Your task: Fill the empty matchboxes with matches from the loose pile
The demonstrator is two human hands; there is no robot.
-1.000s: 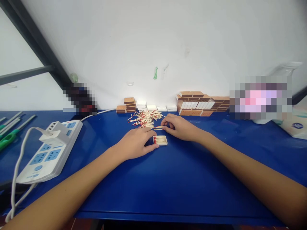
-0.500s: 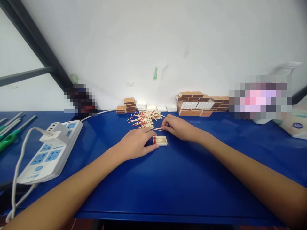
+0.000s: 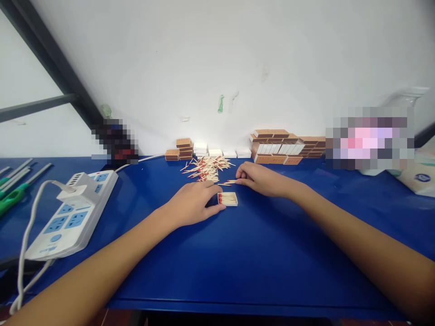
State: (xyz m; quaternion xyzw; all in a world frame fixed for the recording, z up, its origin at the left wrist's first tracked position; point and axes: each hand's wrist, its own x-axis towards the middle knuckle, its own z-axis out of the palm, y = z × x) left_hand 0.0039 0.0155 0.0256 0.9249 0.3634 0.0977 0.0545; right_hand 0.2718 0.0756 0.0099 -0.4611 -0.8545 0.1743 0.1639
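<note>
My left hand [image 3: 192, 203] grips the left end of a small white matchbox tray [image 3: 237, 202] between thumb and fingers. Inside the tray lies a layer of matches [image 3: 228, 198], their red heads toward my left hand. Just beyond it, my right hand [image 3: 263, 179] is closed in a pinch on matches [image 3: 231, 181] whose heads point left; how many it holds cannot be made out. Another loose match [image 3: 224, 184] lies on the table close to its fingertips. A heap of loose red-tipped matches [image 3: 208, 168] spreads farther back, between both hands and the wall.
Brown matchboxes [image 3: 183, 149] and white trays [image 3: 215, 153] stand along the wall, with a larger stack of matchboxes [image 3: 278, 158] to the right. On the left are a power strip [image 3: 73, 222] with a cable and green-handled tools [image 3: 15, 194]. A packet [image 3: 421, 176] lies far right.
My right hand has drawn slightly right, away from the heap, with its fingers still pinched on matches. The left hand and the tray stay in place.
</note>
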